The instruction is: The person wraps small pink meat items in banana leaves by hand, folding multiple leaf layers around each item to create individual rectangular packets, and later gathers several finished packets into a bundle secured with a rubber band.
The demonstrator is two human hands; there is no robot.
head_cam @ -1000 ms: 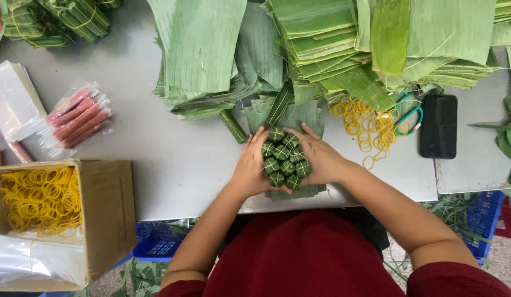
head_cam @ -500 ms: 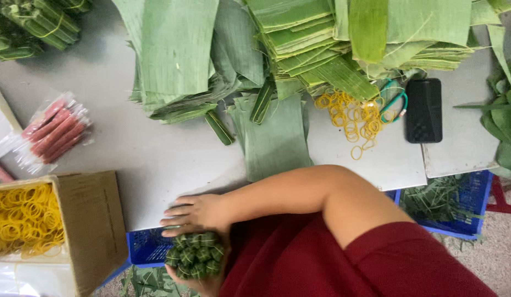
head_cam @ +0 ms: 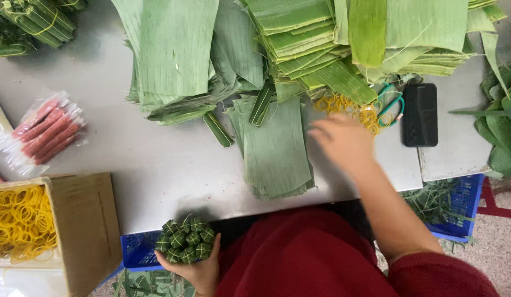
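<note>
Gripping knobbly leaf-wrapped bundle w/ left hand, right hand blurred.

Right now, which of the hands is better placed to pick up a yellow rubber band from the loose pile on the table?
The right hand: it is empty and beside the rubber band pile. The left hand holds the leaf-wrapped bundle below the table edge.

A single head-worn camera looks almost straight down from close above onto a grey metal work table piled with flat green leaves, the wearer's red-clothed lap filling the bottom edge of the view.
</note>
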